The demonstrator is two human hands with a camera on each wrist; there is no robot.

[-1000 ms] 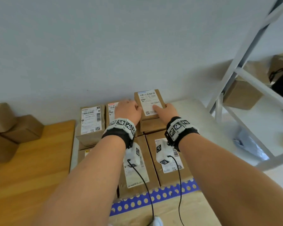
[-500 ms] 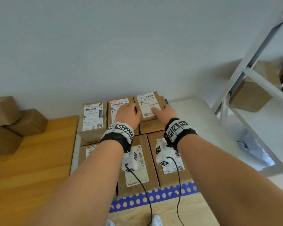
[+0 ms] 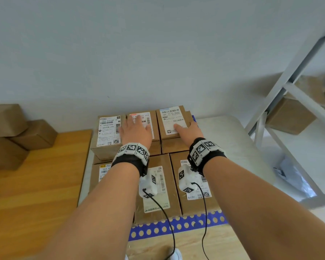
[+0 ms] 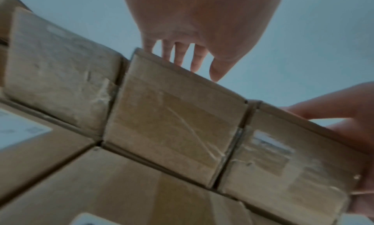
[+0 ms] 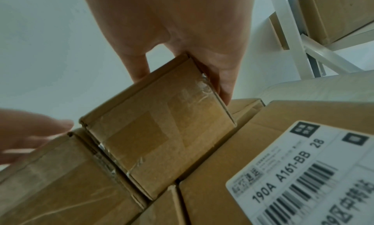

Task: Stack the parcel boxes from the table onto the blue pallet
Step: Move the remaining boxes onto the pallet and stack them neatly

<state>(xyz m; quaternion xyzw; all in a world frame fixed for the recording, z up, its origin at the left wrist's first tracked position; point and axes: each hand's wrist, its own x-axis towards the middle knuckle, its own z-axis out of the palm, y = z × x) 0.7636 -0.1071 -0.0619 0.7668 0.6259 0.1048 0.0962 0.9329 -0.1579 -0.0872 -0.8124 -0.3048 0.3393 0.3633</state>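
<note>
Brown parcel boxes with white labels stand packed on the blue pallet [image 3: 176, 226]. My right hand [image 3: 186, 130] grips the right box of the back row [image 3: 172, 119], thumb on its label and fingers down its right side; the right wrist view shows this box [image 5: 161, 140] set slightly askew on a box beneath it. My left hand [image 3: 136, 129] lies flat with straight fingers on the middle back box [image 3: 149, 117]. In the left wrist view its fingers [image 4: 182, 55] reach past that box's top edge [image 4: 172, 124].
A third back-row box [image 3: 109, 132] sits left of my left hand, with more boxes [image 3: 158, 184] in front. The wooden table [image 3: 36, 184] at left holds several plain boxes [image 3: 8, 132]. A white shelf frame [image 3: 289, 87] with a box [image 3: 289, 119] stands at right.
The right back box, held up by both hands, came down level with the back row. My left hand let go of it and moved left onto the middle box.
</note>
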